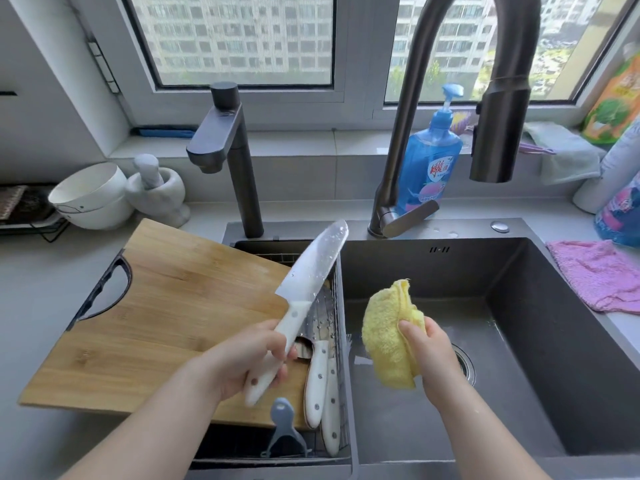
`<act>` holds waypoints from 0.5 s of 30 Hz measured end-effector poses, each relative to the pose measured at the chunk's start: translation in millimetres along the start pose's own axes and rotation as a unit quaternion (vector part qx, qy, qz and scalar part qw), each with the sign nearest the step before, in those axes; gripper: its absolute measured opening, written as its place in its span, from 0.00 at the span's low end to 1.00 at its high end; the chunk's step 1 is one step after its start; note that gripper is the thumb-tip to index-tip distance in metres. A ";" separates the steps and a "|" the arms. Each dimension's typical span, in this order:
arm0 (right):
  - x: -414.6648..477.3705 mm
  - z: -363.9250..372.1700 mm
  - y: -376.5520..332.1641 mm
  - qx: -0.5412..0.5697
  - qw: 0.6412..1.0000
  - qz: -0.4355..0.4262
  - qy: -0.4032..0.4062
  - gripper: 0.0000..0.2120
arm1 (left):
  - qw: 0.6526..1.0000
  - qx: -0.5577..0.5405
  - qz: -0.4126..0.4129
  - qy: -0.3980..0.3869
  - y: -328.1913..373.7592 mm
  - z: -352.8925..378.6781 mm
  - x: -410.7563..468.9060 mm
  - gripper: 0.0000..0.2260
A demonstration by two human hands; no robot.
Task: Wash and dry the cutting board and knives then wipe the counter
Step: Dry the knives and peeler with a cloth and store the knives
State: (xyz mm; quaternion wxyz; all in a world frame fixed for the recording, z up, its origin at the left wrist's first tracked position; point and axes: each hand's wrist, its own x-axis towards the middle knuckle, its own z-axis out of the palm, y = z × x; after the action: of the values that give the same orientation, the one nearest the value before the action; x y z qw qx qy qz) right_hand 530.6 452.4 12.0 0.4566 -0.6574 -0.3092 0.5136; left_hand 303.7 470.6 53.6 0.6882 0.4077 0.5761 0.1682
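Note:
My left hand (249, 362) grips the white handle of a large knife (311, 268), whose wet blade points up and to the right over the sink's edge. My right hand (429, 348) holds a bunched yellow cloth (386, 334) above the dark sink basin (519, 306), apart from the blade. A wooden cutting board (166, 306) lies tilted across the counter and the drain basket. Two more white-handled knives (322, 386) lie in that basket, partly on the board's right edge.
A grey peeler (284, 427) stands in the basket's front. A tall faucet (485, 116) arches over the basin, a smaller tap (225, 140) stands left. Blue soap bottle (429, 161), pink cloth (602, 275) at right, white bowls (90, 195) and mortar (159, 188) at left.

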 end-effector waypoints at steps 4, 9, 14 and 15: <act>-6.1 -10.3 -1.6 -0.030 0.999 -0.019 0.012 0.10 | 0.987 0.131 0.041 0.085 -19.3 14.3 11.5 0.04; -14.0 -18.8 3.5 -0.009 0.992 -0.074 0.100 0.02 | 0.937 0.308 0.085 0.143 -22.9 12.0 17.4 0.11; -33.4 28.9 -4.2 -0.138 0.922 -0.345 0.108 0.09 | 0.883 0.438 0.103 0.134 -15.1 20.6 7.1 0.11; -33.6 41.5 -1.2 -0.213 0.882 -0.407 0.106 0.11 | 0.881 0.442 0.104 0.131 -14.3 24.1 4.9 0.11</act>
State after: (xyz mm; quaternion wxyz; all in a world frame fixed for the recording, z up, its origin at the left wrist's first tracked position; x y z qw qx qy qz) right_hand 481.5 435.3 24.1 0.5045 -0.6053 -0.6014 0.1319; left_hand 324.1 456.5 39.7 0.3334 0.7017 0.6294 0.0185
